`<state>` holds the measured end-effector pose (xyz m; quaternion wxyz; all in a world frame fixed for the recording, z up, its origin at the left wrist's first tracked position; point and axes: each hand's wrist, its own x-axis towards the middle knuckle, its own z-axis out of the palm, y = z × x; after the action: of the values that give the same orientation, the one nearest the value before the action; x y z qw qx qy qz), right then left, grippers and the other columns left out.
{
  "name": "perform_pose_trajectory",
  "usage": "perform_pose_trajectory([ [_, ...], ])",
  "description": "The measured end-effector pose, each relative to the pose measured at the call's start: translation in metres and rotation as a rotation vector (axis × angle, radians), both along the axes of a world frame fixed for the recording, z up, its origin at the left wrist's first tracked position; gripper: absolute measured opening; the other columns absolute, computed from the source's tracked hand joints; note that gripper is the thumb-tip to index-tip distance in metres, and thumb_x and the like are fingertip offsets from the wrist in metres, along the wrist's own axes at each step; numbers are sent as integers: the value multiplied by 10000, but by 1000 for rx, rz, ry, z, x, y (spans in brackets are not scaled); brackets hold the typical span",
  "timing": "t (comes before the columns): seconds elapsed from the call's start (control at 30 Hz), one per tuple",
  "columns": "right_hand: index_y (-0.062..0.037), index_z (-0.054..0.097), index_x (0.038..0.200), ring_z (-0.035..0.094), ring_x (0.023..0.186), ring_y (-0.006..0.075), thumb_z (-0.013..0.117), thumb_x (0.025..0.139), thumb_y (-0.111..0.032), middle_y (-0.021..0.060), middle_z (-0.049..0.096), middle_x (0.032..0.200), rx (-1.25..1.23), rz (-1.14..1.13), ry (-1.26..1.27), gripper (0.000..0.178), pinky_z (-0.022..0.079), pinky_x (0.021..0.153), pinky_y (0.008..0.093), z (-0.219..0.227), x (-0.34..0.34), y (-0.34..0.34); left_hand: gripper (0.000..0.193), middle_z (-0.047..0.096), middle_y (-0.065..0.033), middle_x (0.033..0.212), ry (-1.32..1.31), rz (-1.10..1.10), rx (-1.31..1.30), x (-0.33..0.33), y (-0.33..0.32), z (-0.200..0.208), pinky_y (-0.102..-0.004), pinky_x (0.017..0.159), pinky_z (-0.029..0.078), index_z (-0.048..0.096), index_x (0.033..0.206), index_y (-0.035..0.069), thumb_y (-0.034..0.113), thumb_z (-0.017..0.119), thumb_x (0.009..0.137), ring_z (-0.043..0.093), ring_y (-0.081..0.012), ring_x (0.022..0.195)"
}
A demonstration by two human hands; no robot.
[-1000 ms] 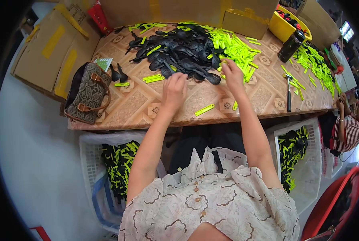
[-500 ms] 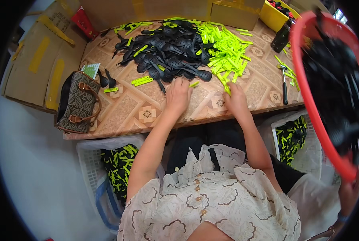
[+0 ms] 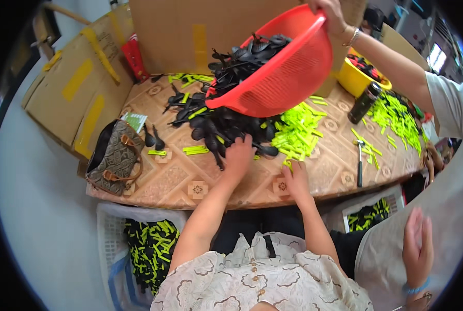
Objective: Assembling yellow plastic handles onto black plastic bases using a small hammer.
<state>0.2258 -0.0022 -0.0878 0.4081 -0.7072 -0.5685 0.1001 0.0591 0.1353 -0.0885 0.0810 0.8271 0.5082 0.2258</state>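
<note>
The left hand (image 3: 240, 155) is partly open, its fingers loosely bent and reaching into the near edge of a pile of black perforated spoons (image 3: 228, 124). The pile spreads from its 10 to its 1 o'clock; the fingers hide whether any spoon is held. The right hand (image 3: 297, 178) is half curled, fingertips touching a bright green strip (image 3: 288, 164) at the near edge of the heap of green strips (image 3: 296, 132); whether they pinch it, I cannot tell. That heap lies at the right hand's 12 o'clock, against the black pile's right side.

At the left hand's 1 o'clock, a red basket (image 3: 288, 78) full of black spoons is tilted over the pile, a co-worker's hand (image 3: 329, 14) gripping its upper rim. The co-worker's other hand (image 3: 418, 243) hangs free at the right hand's 4 o'clock. A few loose green strips (image 3: 195, 150) lie at the left hand's 9 o'clock, with a patterned handbag (image 3: 107, 173) farther out. A hammer-like tool (image 3: 360, 166) lies between the right hand's 2 and 3 o'clock.
</note>
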Motion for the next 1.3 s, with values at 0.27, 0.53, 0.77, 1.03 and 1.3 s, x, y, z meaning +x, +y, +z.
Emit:
perform_pose_trajectory([
  [0.27,44,585,1089,534,967,416,560,909,-158,241,553,1023,17,51,-64,272,448,829,469,8,7,0,344,578,-203,964,-106,-58,-147,3,-2,18,-514,676,502,477,1053,94,243,673,812,617,-426,843],
  [0.53,6,589,1130,541,941,407,580,883,-138,223,535,992,105,17,-60,286,448,807,460,15,20,16,268,533,-143,850,-9,-116,221,-15,5,14,-443,591,504,521,955,136,257,693,788,607,-339,727],
  [0.77,11,552,1198,544,987,397,566,878,-67,215,525,1083,300,-201,-321,329,467,836,451,11,83,72,268,496,-149,914,-36,-116,219,-29,-6,17,-452,605,496,524,929,108,248,706,792,578,-350,833],
  [1.03,-18,559,1203,554,1051,407,557,874,-108,239,540,1172,201,-204,-482,341,489,866,447,5,112,100,249,587,-150,713,-566,-55,2,-42,-24,13,-402,562,458,478,898,40,111,704,822,604,-360,652],
  [1.3,3,597,1118,597,945,401,555,857,-80,231,581,1087,404,-193,-441,277,509,782,468,15,101,96,216,605,-93,818,-747,-45,-34,-55,-31,5,-270,574,463,506,887,11,39,709,817,553,-156,647],
])
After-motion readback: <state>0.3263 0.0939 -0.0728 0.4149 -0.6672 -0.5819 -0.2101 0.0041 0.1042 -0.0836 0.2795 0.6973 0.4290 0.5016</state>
